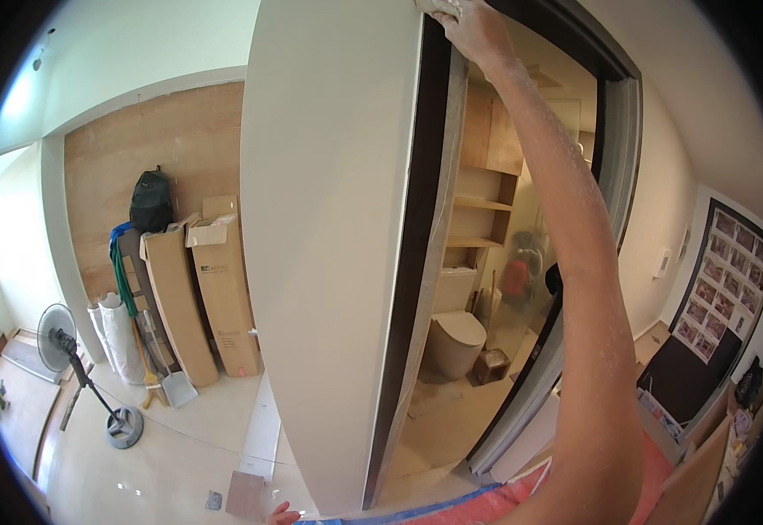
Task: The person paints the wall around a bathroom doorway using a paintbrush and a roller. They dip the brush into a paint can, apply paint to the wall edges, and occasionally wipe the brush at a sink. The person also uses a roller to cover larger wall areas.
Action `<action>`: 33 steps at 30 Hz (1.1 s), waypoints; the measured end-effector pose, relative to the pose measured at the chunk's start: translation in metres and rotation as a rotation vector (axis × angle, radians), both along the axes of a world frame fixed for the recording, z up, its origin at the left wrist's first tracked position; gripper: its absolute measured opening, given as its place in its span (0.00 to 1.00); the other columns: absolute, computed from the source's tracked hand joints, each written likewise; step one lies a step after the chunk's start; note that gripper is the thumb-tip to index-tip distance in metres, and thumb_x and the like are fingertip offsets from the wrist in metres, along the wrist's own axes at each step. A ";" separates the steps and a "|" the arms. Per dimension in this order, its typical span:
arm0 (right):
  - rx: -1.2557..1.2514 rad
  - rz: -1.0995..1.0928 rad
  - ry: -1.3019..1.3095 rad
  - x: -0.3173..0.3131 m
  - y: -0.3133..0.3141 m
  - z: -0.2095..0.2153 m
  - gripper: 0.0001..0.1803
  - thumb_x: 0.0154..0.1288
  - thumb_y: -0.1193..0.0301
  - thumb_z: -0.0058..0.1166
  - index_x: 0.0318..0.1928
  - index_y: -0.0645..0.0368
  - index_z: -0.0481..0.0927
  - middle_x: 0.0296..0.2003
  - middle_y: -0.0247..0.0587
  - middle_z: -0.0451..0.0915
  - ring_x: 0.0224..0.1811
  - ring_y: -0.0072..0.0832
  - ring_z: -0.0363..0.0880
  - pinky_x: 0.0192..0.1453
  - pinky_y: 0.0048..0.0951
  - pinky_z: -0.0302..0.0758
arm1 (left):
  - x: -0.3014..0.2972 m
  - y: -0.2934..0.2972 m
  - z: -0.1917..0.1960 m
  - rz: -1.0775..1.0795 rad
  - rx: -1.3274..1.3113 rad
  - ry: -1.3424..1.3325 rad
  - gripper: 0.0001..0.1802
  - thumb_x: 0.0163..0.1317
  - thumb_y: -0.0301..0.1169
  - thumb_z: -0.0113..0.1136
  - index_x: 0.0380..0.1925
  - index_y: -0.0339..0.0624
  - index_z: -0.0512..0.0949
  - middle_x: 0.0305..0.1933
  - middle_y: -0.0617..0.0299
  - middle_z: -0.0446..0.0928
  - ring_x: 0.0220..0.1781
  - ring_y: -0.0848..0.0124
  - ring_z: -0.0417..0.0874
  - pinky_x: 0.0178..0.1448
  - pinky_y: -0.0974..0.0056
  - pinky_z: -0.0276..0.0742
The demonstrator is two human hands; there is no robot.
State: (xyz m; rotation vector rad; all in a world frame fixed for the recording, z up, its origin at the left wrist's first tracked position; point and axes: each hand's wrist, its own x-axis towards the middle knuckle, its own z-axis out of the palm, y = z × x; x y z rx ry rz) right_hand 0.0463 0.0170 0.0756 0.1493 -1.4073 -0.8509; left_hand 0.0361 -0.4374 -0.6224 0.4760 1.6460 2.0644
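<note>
My right arm stretches up beside the doorway, pale dust speckling its skin. High at the top edge of the picture, my right hand (479, 33) is closed on a pale, flat pad (438, 7); its exact kind is hard to make out. The pad lies against the top of the off-white wall (333, 219), near the dark door frame (431, 131). Low down, only the fingers of my left hand (283, 515) show, slightly apart with nothing seen in them. A brownish square piece (246, 495) appears just left of them.
Behind the doorway are a toilet (458, 341) and shelves (479, 203). To the left stand a fan (68, 341), tall cardboard boxes (227, 293), a broom (151, 381) and a dustpan (179, 389). Red sheeting (657, 464) lies at lower right, near a photo board (721, 280).
</note>
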 end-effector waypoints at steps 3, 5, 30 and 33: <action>0.041 0.095 -0.064 0.002 0.001 -0.023 0.08 0.68 0.64 0.61 0.42 0.46 0.91 0.32 0.46 0.84 0.38 0.45 0.82 0.44 0.43 0.81 | 0.008 -0.007 0.009 0.004 -0.037 0.057 0.31 0.72 0.47 0.53 0.71 0.45 0.69 0.67 0.54 0.74 0.55 0.68 0.80 0.49 0.66 0.76; 0.020 0.081 -0.041 0.001 -0.004 -0.012 0.08 0.68 0.64 0.61 0.43 0.45 0.91 0.33 0.45 0.84 0.38 0.45 0.82 0.45 0.44 0.81 | 0.016 -0.004 0.019 0.025 0.001 0.033 0.33 0.71 0.50 0.54 0.71 0.46 0.69 0.66 0.55 0.75 0.54 0.68 0.80 0.48 0.66 0.76; -0.333 -0.123 -0.089 0.001 0.005 -0.058 0.14 0.68 0.64 0.60 0.52 0.51 0.86 0.44 0.37 0.82 0.49 0.41 0.83 0.51 0.43 0.82 | 0.020 0.002 0.027 0.038 0.126 0.283 0.31 0.73 0.48 0.53 0.67 0.40 0.71 0.70 0.54 0.72 0.69 0.63 0.73 0.65 0.58 0.69; -0.314 -0.112 -0.157 0.005 0.000 -0.067 0.13 0.68 0.64 0.59 0.51 0.51 0.86 0.43 0.37 0.82 0.50 0.40 0.83 0.52 0.44 0.82 | 0.029 0.000 0.037 0.055 0.105 0.268 0.31 0.73 0.49 0.52 0.67 0.39 0.71 0.70 0.54 0.72 0.68 0.63 0.73 0.65 0.58 0.70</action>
